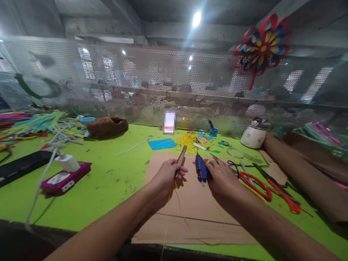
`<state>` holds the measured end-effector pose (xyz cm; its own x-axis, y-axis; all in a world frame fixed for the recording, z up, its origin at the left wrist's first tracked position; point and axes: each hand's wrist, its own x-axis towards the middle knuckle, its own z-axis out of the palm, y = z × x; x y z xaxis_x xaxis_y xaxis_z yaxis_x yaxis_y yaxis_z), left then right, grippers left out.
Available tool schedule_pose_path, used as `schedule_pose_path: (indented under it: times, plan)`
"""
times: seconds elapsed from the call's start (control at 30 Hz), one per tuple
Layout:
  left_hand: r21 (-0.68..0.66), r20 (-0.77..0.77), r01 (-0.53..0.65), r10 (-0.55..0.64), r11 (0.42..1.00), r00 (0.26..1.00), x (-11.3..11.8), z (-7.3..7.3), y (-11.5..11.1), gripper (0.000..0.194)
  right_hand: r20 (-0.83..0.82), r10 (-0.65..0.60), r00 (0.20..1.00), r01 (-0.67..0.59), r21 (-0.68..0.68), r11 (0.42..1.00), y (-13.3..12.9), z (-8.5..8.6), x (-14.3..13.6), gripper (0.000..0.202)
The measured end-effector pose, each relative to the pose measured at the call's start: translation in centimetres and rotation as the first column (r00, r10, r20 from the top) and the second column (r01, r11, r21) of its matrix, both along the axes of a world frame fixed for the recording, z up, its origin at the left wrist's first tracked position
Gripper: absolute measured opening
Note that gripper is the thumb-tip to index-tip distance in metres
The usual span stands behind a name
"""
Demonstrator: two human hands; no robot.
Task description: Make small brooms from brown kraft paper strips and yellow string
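Head view, left hand: the left hand [168, 175] pinches a narrow brown strip [181, 156] between thumb and fingers, its upper end tilted to the right.
Brown strip: raised over the cardboard sheet [198, 213], left of the glue gun.
Yellow strands: thin yellow strands [178, 197] trail beneath the left hand, over the cardboard.
Right hand: the right hand [222, 175] lies with bent fingers against the right side of a blue glue gun [201, 167]; whether they close around its handle, I cannot tell.
Glue gun: nozzle pointing away from the person.
Beside the right forearm: scissors with red-orange handles [284, 197].
Beyond the cardboard: a blue sheet [162, 144] and, next to it, a heap of yellow scraps [188, 139].
Table: bright green tabletop [113, 203].
Left side: a purple power strip [66, 182] with a white adapter [68, 164] plugged in.
Far right: a white jug [252, 137] with a dark lid.
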<state>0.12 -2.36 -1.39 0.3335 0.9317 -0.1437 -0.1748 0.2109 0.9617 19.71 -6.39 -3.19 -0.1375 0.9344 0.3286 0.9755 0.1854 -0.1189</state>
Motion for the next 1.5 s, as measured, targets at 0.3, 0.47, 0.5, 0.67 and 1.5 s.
schedule_pose_path:
  times: [0.3,0.47,0.5,0.67,1.5]
  plan:
    - [-0.028,0.0,0.06,-0.06,0.998,0.998,0.0,0.1,-0.9,0.009,-0.261,0.037,0.965,-0.033,0.019,0.999,-0.7,1.4,2.5,0.035]
    - [-0.084,-0.03,0.084,-0.087,0.993,0.996,0.1,-0.8,-0.6,0.011,-0.594,-0.017,0.804,-0.048,-0.094,0.994,-2.5,4.0,3.3,0.03]
    - [-0.081,-0.034,0.097,-0.1,0.992,0.994,0.2,-1.0,-0.5,0.01,-0.641,-0.04,0.766,-0.057,-0.13,0.99,-2.8,4.2,3.2,0.034]
    - [-0.102,-0.018,0.124,-0.126,0.987,0.992,0.2,-1.2,-0.7,0.009,-0.751,-0.152,0.643,-0.08,-0.263,0.961,-3.6,4.4,2.5,0.047]
    - [-0.167,0.066,0.134,-0.125,0.977,0.99,0.4,-0.1,-1.7,0.008,-0.702,-0.139,0.698,-0.169,-0.35,0.921,-3.6,2.9,2.0,0.044]
